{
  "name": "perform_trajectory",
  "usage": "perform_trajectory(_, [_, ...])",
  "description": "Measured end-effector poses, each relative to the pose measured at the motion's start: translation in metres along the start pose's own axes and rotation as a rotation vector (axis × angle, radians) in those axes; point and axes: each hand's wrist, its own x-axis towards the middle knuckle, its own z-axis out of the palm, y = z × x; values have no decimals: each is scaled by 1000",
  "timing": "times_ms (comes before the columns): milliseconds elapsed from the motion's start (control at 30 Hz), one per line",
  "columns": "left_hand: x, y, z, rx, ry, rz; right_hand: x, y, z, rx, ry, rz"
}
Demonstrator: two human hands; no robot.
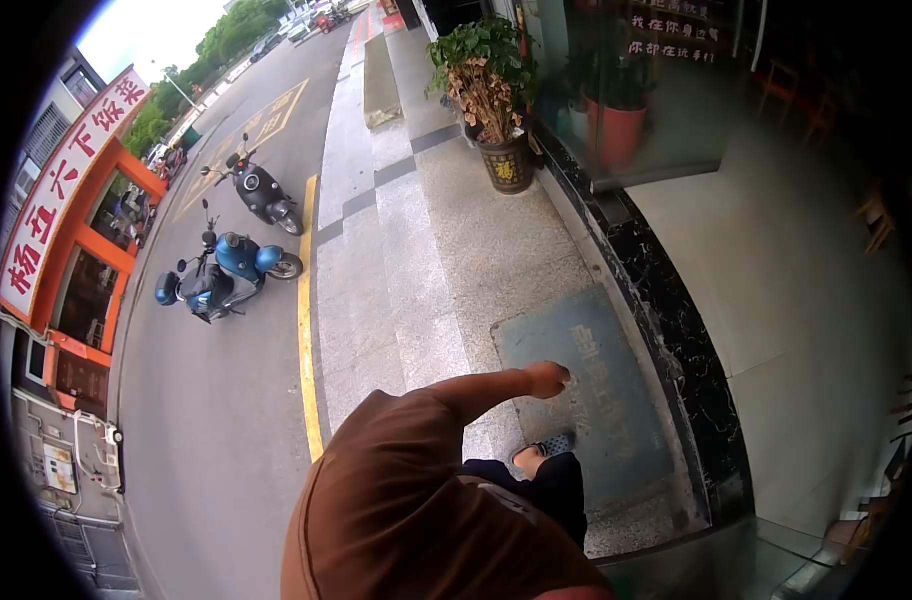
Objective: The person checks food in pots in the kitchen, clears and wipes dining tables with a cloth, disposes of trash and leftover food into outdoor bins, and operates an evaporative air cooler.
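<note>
Shop-lined street (216, 420): signboard (73, 190), parked scooters (241, 258)

Far to my left, the signboard (76, 190) shouts 杨五六下饭菜! On the right, the glass door (666, 120) gives me 我在你身边, then 你却在玩手机; its top line blurs. The flowerpot (506, 167) wears a gold character, seemingly 福. Nearby, the mat's (532, 335) worn lettering beats me, as do the road's (221, 235) yellow characters.

A brown short-sleeved shirt (396, 490) is worn with dark bottoms (561, 492); one foot is covered by a grey, dotted shoe (558, 443).
</note>
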Motion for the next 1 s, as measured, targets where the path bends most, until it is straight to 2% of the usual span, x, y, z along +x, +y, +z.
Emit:
perform_trajectory(33, [19, -12, -21, 0, 54, -29, 5, -22, -17, -4, 6, -11])
perform_trajectory(100, [43, -39, -60, -67, 177, -216, 13, -65, -49, -8, 26, -37])
perform_trajectory(200, [45, -56, -103, -85, 183, -543, 28, -131, -93, -9, 41, -78])
perform_trajectory(300, [42, -121, -65, -67, 180, -735, 60, -197, -125, -53, 13, -108])
perform_trajectory(367, [37, -100, -83, 61, -143, -723, 94, -233, -142, -90, -22, -120])
perform_trajectory(400, [50, -137, -52, 196, -286, -590, 109, -251, -146, -109, -41, -117])
perform_trajectory(467, [70, -161, -20, -154, -193, -844, 144, -285, -161, -139, -66, -98])
perform_trajectory(500, [85, -152, -28, -171, -193, -857, 161, -303, -172, -156, -80, -84])
perform_trajectory(567, [120, -143, -46, -240, -380, -806, 194, -340, -203, -192, -96, -52])
perform_trajectory(600, [161, -140, -59, -255, -380, -807, 208, -363, -228, -208, -101, -32])
perform_trajectory(667, [246, -140, -69, -116, -610, -903, 228, -413, -279, -239, -98, 11])
perform_trajectory(733, [347, -132, -110, 343, -986, -366, 246, -454, -335, -247, -79, 45])
perform_trajectory(767, [412, -75, -189, 198, -931, -546, 249, -475, -361, -244, -62, 65])
perform_trajectory(800, [454, -53, -221, 158, -494, -607, 251, -490, -385, -229, -37, 81])
perform_trajectory(833, [481, 4, -290, -68, -29, -538, 253, -503, -409, -208, 0, 91])
perform_trajectory(867, [528, 42, -336, -194, 203, -535, 253, -513, -434, -181, 42, 111])
perform_trajectory(900, [572, 78, -396, -257, 87, -453, 251, -522, -453, -144, 85, 133])
perform_trajectory(933, [600, 129, -455, -317, 104, -417, 249, -528, -467, -100, 132, 153])
perform_trajectory(967, [649, 130, -465, -237, 295, -242, 247, -539, -481, -51, 173, 173])
perform_trajectory(1000, [673, 167, -500, -368, 389, -248, 246, -547, -492, 1, 208, 191])
